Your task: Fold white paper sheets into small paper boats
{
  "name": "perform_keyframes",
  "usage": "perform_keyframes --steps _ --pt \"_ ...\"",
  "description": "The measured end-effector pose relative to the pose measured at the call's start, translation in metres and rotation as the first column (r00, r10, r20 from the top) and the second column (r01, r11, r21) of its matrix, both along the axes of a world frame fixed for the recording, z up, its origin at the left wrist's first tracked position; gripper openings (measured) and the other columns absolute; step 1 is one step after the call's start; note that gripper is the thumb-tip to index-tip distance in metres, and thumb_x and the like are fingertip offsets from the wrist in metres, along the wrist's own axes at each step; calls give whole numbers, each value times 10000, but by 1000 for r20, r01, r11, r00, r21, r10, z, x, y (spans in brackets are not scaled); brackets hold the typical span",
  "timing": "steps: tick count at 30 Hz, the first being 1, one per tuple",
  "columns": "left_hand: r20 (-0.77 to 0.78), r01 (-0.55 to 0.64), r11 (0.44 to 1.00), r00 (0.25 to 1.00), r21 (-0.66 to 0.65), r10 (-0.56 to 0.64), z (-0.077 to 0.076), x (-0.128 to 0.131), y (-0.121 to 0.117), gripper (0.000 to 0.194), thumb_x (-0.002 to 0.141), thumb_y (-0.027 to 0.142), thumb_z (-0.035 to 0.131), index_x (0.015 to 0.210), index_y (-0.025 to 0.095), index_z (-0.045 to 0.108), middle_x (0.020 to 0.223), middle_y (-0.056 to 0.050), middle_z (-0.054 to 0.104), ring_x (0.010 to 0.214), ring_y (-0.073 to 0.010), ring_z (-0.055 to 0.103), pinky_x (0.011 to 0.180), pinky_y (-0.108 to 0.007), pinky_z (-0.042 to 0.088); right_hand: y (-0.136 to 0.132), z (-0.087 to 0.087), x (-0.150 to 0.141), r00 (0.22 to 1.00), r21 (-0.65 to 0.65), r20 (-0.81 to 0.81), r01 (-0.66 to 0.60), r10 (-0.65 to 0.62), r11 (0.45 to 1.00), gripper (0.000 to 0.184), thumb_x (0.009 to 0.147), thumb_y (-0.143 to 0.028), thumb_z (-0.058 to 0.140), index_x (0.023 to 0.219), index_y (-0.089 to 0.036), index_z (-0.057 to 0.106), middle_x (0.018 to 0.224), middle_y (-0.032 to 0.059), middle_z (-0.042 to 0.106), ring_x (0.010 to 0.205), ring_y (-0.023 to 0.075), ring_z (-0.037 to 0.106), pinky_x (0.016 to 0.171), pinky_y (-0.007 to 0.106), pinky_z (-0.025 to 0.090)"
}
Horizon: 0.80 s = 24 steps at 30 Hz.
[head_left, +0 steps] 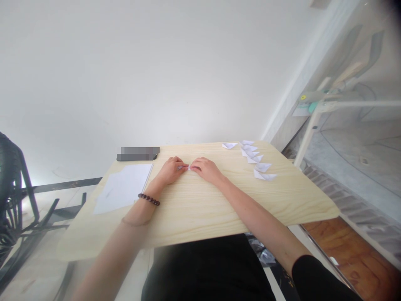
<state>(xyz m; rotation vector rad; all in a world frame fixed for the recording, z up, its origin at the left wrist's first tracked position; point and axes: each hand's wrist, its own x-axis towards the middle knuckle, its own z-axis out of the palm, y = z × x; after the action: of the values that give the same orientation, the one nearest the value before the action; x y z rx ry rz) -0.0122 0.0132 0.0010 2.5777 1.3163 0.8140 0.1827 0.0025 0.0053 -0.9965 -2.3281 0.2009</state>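
Observation:
Between my two hands, just above the middle of the wooden table (200, 209), is a small folded piece of white paper (189, 168), mostly hidden by fingers. My left hand (172, 170), with a dark bead bracelet (148, 199) on its wrist, pinches the paper's left end. At the right end, my right hand (205, 169) pinches it with thumb and fingertips. Several folded white paper boats (265, 175) stand in a slanting row at the table's right. One more paper boat (229, 146) sits apart, left of that row's far end.
Flat white paper sheets (123, 186) lie on the table's left. Behind them, by the far edge, is a dark, partly blurred-out object (138, 154). A white wall (188, 75) rises behind the table. A black chair (15, 196) stands at left, a white metal frame (308, 133) at right.

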Motion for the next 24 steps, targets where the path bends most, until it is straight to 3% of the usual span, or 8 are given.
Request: perform_keyframes --steps 12,19,24 --pt "-8 -34 999 999 30 34 -3 -2 1 281 789 394 466 878 232 677 830 -62 589 795 -184 524 751 -313 423 3 -2 2 995 -51 -97 -1 -4 999 135 788 -175 491 786 -168 626 839 38 609 838 132 519 770 261 386" --pt "10 -25 999 1000 33 25 -5 1 3 271 766 420 492 829 238 682 819 -52 597 765 -175 524 724 -299 425 6 -7 0 983 -74 -167 65 -77 995 75 741 -218 554 735 -170 612 780 26 586 779 125 507 757 268 382" --pt "-16 -48 997 999 54 49 -3 1 2 248 762 419 503 823 257 680 824 -45 590 805 -187 500 762 -330 408 9 -9 2 978 -129 -201 28 -54 991 85 738 -194 550 769 -179 627 780 20 583 756 112 516 737 253 386"
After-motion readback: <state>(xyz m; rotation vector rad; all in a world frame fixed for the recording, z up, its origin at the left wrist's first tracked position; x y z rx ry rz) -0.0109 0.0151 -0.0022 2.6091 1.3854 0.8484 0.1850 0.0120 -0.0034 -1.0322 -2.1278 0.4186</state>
